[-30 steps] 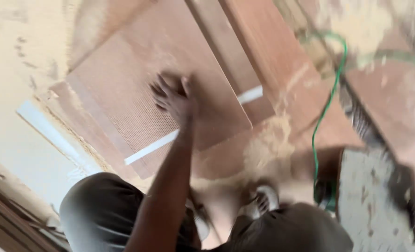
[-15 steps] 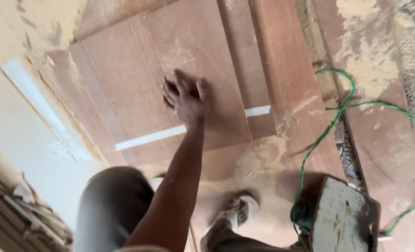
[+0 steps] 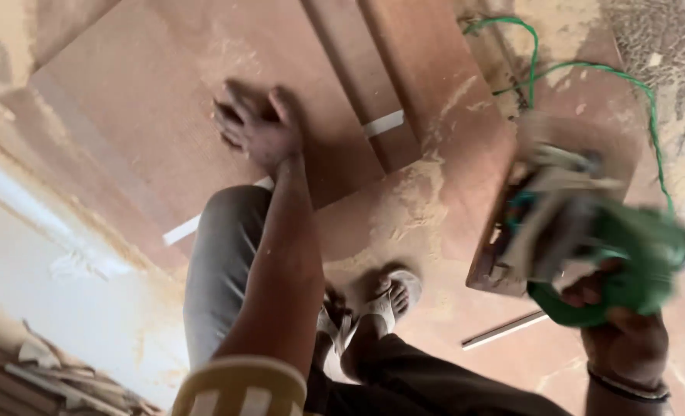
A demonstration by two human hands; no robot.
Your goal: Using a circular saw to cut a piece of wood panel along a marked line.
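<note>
The green power saw (image 3: 589, 246) is now in the right side of the frame, lifted up in the right hand (image 3: 624, 323), whose grip is closed around the saw's green handle. Half a second ago the saw sat lower, near the bottom right corner, and no hand showed on it; now it is higher and blurred, so it is moving. Its green cord (image 3: 581, 69) loops away toward the upper right. The left hand (image 3: 258, 131) has stayed where it was, pressed flat with fingers spread on the big brown wooden board (image 3: 165, 100) in the upper left and middle of the frame, so its grip is open and holds nothing. It looks like the board is being held steady while the saw is brought toward it. A narrower wooden strip (image 3: 366, 85) lies on the boards just right of the left hand, with a thin white strip (image 3: 383, 123) poking out beside it. Below, in the middle, a foot in a pale sandal (image 3: 389, 296) stands on the dusty floor (image 3: 412, 192), with sawdust piled near it. Scrap wood (image 3: 42, 377) lies in the bottom left corner.
</note>
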